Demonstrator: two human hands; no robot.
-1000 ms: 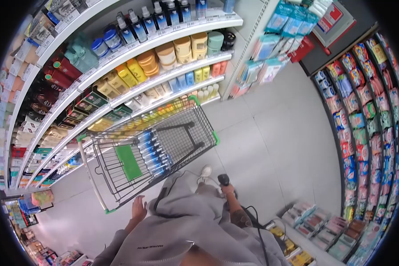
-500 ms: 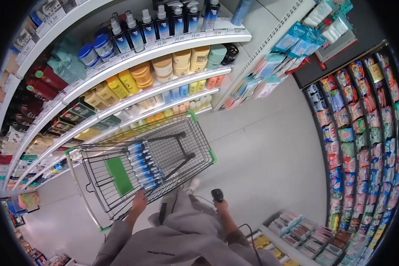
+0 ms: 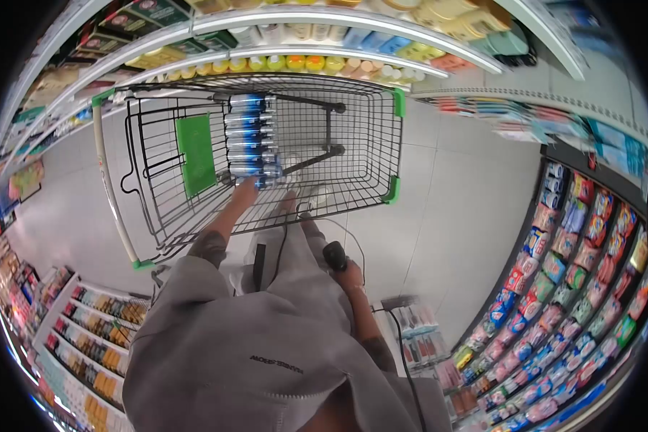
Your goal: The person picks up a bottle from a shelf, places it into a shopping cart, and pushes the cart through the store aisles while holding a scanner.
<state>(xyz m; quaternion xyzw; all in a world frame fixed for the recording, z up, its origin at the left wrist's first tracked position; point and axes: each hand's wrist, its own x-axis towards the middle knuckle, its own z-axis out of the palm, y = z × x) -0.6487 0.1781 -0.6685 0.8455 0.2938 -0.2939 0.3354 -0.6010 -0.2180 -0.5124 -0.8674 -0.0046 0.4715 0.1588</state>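
Note:
A wire shopping cart [image 3: 338,209] with green corners stands in front of me. In it lies a row of blue and silver cylindrical containers [image 3: 246,137], side by side, near the green panel [image 3: 196,155]. My left hand [image 3: 245,192] reaches over the cart's near side, its fingertips right at the nearest container; I cannot tell whether they grip it. Close to my body, outside the cart, my right hand [image 3: 348,276] is wrapped round the handle of a black handheld scanner-like device [image 3: 334,255], and a thin cable runs nearby.
Shelves of bottles and jars [image 3: 295,63] run along the cart's far side. A rack of colourful packets [image 3: 554,288] curves along the right. Hanging packs [image 3: 533,122] are at upper right. Behind me on the left stands another product shelf [image 3: 97,331]. Pale tiled floor [image 3: 439,201] lies between.
My view has tilted down and turned, so the cart sits higher in it and the upper shelves are out of sight. My left hand has moved closer against the row of containers.

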